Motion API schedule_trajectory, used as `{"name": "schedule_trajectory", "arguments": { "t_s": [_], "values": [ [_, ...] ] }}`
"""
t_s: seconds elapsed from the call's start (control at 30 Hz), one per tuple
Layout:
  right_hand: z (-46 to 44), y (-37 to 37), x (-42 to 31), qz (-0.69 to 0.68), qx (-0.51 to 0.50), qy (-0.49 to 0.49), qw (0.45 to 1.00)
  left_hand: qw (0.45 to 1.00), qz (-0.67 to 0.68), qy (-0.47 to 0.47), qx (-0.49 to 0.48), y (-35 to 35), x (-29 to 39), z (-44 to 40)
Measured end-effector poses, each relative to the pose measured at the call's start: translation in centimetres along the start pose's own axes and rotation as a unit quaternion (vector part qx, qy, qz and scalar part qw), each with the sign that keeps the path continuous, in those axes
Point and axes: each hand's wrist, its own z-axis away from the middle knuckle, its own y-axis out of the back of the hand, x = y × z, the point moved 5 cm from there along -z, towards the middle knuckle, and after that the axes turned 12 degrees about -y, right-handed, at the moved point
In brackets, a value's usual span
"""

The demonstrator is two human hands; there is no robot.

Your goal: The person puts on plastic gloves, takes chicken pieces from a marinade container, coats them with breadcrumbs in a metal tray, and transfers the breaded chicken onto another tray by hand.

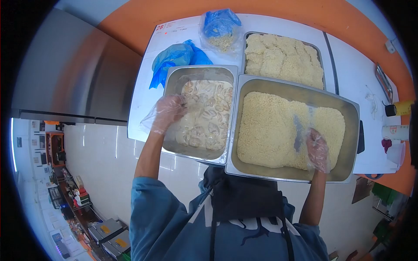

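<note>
Lumpy pieces (213,114), cream-white with tan patches, wet and shiny, half sunk in milky liquid (185,135) (outlines run together). They lie in a metal pan (204,73) directly left of the crumb pan (352,130). Crumb pan: pale yellow, grainy crumbs (265,130), heaped, with a strip of metal showing through. Behind the crumb pan, a tray (323,74) piled with crumb-covered slabs (278,58). Left hand (170,111), clear glove, left of the crumb pan over the wet pieces; fingers curled in, can't tell if gripping anything. Right hand (317,150), also gloved, inside the crumb pan at the crumbs; fingers bent, partly closed, grip can't be told.
</note>
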Motion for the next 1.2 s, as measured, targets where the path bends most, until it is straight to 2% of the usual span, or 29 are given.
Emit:
{"name": "schedule_trajectory", "arguments": {
  "t_s": [0.17,0.23,0.3,0.4,0.5,0.63,0.7,0.8,0.87,0.97,1.1,1.2],
  "values": [
    [0.0,-0.3,0.1,-0.026,-0.008,0.003,1.0,0.996,0.072,0.047,-0.035,3.1,0.7,-0.6],
    [-0.4,-0.9,1.9,-0.205,-0.044,-0.038,0.977,0.992,0.105,0.06,-0.032,3.4,1.4,-0.8],
    [-0.5,-1.1,2.2,-0.222,-0.053,-0.047,0.973,0.989,0.132,0.063,-0.018,2.6,2.0,-0.8],
    [-0.2,-0.5,0.8,-0.07,-0.028,-0.017,0.997,0.989,0.125,0.067,-0.048,3.2,3.0,-1.0],
    [0.1,-0.3,0.4,-0.071,-0.019,0.002,0.997,0.986,0.142,0.065,-0.055,4.1,4.0,-1.0],
    [-0.4,-0.8,1.6,-0.157,-0.038,-0.018,0.987,0.979,0.165,0.007,-0.122,-0.1,5.1,-0.3],
    [-0.5,-0.8,2.4,-0.14,-0.036,-0.018,0.989,0.973,0.17,-0.032,-0.153,-0.6,7.0,1.0],
    [-0.1,-0.2,0.7,-0.04,-0.013,0.002,0.999,0.966,0.186,-0.071,-0.167,-2.2,7.5,3.1],
    [0.5,0.2,-0.8,-0.022,-0.01,-0.016,1.0,0.97,0.17,-0.063,-0.163,-2.1,7.9,3.9],
    [0.1,-0.1,0.0,0.008,-0.007,0.007,1.0,0.972,0.165,-0.034,-0.161,-1.0,7.6,4.2],
    [0.3,-0.2,-0.2,-0.033,0.002,0.048,0.998,0.978,0.164,-0.016,-0.13,0.3,6.8,4.2],
    [0.0,-0.6,0.6,-0.063,-0.003,0.039,0.997,0.987,0.131,-0.038,-0.09,0.6,6.1,3.8]
  ]
}}
